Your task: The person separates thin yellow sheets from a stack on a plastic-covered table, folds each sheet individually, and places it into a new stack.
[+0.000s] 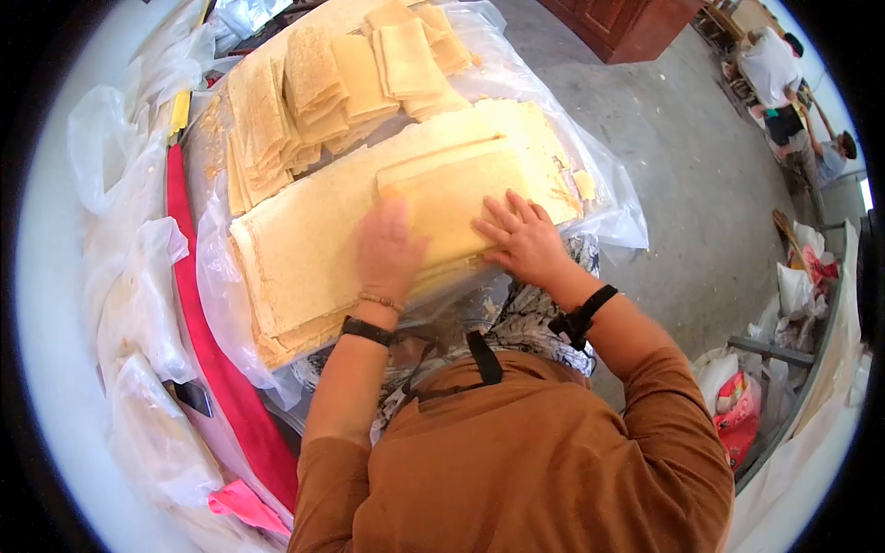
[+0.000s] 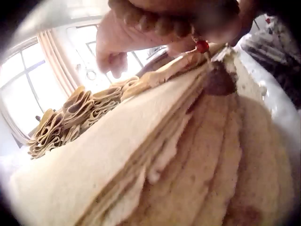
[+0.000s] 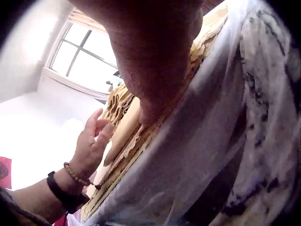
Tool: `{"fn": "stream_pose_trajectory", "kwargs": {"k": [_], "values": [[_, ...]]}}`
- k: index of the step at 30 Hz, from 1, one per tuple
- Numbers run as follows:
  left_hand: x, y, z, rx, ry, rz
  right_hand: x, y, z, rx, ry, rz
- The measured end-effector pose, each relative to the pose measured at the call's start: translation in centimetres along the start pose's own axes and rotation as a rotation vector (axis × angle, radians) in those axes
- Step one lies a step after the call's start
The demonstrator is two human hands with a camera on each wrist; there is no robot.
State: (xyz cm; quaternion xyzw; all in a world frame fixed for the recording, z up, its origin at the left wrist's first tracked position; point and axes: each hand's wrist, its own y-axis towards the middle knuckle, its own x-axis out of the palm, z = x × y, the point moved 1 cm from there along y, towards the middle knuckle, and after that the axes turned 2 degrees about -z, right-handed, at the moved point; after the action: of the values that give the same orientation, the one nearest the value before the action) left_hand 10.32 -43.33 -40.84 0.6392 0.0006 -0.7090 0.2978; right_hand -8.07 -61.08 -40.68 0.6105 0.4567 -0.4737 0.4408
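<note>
A large stack of thin yellowish sheets [image 1: 295, 249] lies in front of the person, its layered edges showing in the left wrist view [image 2: 188, 165]. On its right part rests a smaller folded sheet [image 1: 442, 194]. The right hand [image 1: 530, 241] lies on the near right part of that folded sheet with fingers spread. The left hand [image 1: 392, 244], blurred, is over its left end; in the right wrist view the left hand [image 3: 91, 146] appears raised beside the stack with relaxed fingers. Whether it touches the sheet cannot be told.
Folded bundles of sheets [image 1: 318, 78] lie at the far side. Clear plastic [image 1: 613, 207] hangs around the stack. A red strip [image 1: 198, 304] runs along the left. Bags [image 1: 737, 405] lie at right, a wooden cabinet [image 1: 622, 28] stands beyond, and people [image 1: 770, 69] are at far right.
</note>
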Motion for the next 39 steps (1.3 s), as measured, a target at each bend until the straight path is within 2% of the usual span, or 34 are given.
{"fn": "stream_pose_trajectory", "kwargs": {"k": [1, 4, 7, 10, 12, 13, 16, 19, 22, 25, 28, 31, 34, 37, 39], "values": [[-0.4, 0.3, 0.5, 0.183, -0.070, 0.049, -0.7, 0.2, 0.2, 0.001, 0.010, -0.016], [0.5, 0.3, 1.7, 0.232, -0.070, -0.271, -1.5, 0.9, 0.7, -0.004, 0.053, -0.023], [0.3, 1.3, 0.8, 0.217, -0.025, -0.414, -2.2, 1.4, 2.9, -0.011, 0.079, -0.047], [-0.7, 1.2, -2.0, 0.220, -0.222, -0.445, -1.5, 1.9, 5.0, -0.035, 0.186, 0.014], [-3.4, 1.2, -3.3, -0.021, -0.472, -0.611, -2.1, 2.0, 6.1, -0.034, 0.323, 0.010], [-4.5, 1.2, -3.7, -0.141, -0.600, -0.692, -3.7, 1.8, 5.5, 0.278, 0.571, -0.183], [-3.3, -1.7, -5.3, 0.080, -0.644, -0.475, -4.1, 1.5, 6.0, 0.371, 0.705, -0.291], [-1.7, -2.4, -6.1, -0.406, -0.954, -0.465, -1.6, 1.8, 7.8, 0.397, 1.101, -0.142], [0.6, -2.3, -6.2, -0.685, -0.980, -0.293, -0.2, 2.5, 7.6, 0.471, 1.282, -0.013], [1.9, -1.5, -5.6, -0.698, -0.684, -0.128, 0.8, 4.1, 7.7, 0.588, 0.888, 0.028], [2.0, -0.5, -4.2, -0.688, -0.263, -0.076, 1.3, 5.9, 6.4, 0.657, 0.657, 0.125], [2.3, 0.1, -3.7, -0.664, -0.135, -0.077, 0.5, 6.6, 5.1, 0.735, 0.398, 0.047], [2.2, 0.6, -3.2, -0.684, -0.058, -0.176, -0.8, 6.6, 2.5, 0.731, 0.207, 0.225], [2.2, 0.9, -3.0, -0.655, -0.031, -0.159, -0.4, 7.1, -0.4, 0.111, -0.057, 0.308], [2.1, 1.1, -3.1, -0.665, -0.003, -0.233, 1.0, 6.7, -1.6, 0.033, -0.002, 0.159]]}}
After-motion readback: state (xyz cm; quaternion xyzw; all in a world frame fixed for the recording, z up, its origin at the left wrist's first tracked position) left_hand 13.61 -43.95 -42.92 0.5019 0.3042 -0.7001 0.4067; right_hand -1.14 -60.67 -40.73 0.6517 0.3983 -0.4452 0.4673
